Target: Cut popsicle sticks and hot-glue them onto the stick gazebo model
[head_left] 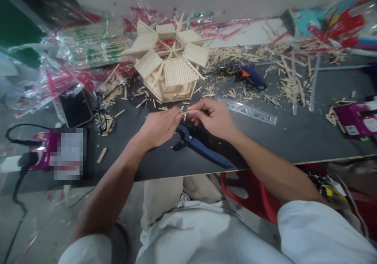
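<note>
Wooden stick, pinched between the fingertips of left hand and right hand, hangs above the blue cutter near the table's front edge. Toward the back edge, the model house looks largely built, while loose offcuts lie unused.

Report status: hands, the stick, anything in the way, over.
Left hand and right hand both pinching one small wooden stick. Blue cutter lies beneath them. Stick model stands beyond, apart.
</note>
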Demonstrator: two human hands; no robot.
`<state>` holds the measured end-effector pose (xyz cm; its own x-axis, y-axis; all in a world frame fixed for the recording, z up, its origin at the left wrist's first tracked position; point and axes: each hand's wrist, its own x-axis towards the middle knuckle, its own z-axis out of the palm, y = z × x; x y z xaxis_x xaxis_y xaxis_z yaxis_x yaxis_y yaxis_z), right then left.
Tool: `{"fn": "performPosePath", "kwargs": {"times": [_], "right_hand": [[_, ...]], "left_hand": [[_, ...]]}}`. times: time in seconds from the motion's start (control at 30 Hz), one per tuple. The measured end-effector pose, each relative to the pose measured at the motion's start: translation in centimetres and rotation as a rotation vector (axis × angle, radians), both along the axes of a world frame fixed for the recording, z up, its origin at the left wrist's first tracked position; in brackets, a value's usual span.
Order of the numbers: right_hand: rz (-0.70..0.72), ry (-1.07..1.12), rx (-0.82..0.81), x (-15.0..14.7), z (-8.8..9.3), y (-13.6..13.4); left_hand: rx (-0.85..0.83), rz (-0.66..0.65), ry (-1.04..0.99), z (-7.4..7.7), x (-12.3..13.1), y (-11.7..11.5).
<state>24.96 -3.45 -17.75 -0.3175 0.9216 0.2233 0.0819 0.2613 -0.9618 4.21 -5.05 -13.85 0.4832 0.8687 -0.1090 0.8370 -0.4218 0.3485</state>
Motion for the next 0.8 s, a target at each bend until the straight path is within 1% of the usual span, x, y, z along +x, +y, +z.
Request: {"fn": "performPosePath", "kwargs": {"times": [0.1,0.2,0.3,0.37,0.4,0.47,0.5,0.53,0.6,0.67,0.73,0.8], "right_hand": [[0.025,-0.018,-0.058,0.4,0.2,0.4],[0.027,-0.143,-0.068,1.6,1.3,0.9],[0.007,-0.398,0.01,3.4,3.2,0.3],[0.06,-0.639,0.06,4.4,4.2,-1.1],[0.123,-0.743,0.099,4.7,4.5,-2.0],[0.287,-0.9,0.186,5.0,4.4,-4.1],[0.332,-0.965,0.244,5.0,4.1,-5.0],[0.341,-1.022,0.3,5.0,3.6,-5.8],[0.277,-1.109,0.397,4.8,2.6,-6.8],[0.187,-1.165,0.462,4.7,1.8,-7.2],[0.141,-1.207,0.51,4.7,1.4,-7.1],[0.122,-1.244,0.54,4.6,1.5,-7.0]], "left_hand": [[0.009,-0.015,0.039,-0.1,-0.1,-0.1],[0.021,-0.018,0.036,-0.1,-0.2,-0.1],[0.033,-0.014,0.027,0.0,-0.3,-0.1],[0.024,-0.017,0.036,0.1,-0.4,-0.1],[0.017,-0.017,0.039,0.2,-0.4,-0.2],[0.006,-0.02,0.043,0.3,-0.4,-0.2],[0.002,-0.02,0.044,0.3,-0.4,-0.3],[0.0,-0.018,0.043,0.3,-0.3,-0.3],[-0.005,-0.012,0.035,0.4,-0.3,-0.4],[-0.011,0.0,0.02,0.5,-0.3,-0.5],[-0.018,0.017,0.008,0.5,-0.2,-0.5],[-0.021,0.039,0.002,0.5,-0.2,-0.6]]}}
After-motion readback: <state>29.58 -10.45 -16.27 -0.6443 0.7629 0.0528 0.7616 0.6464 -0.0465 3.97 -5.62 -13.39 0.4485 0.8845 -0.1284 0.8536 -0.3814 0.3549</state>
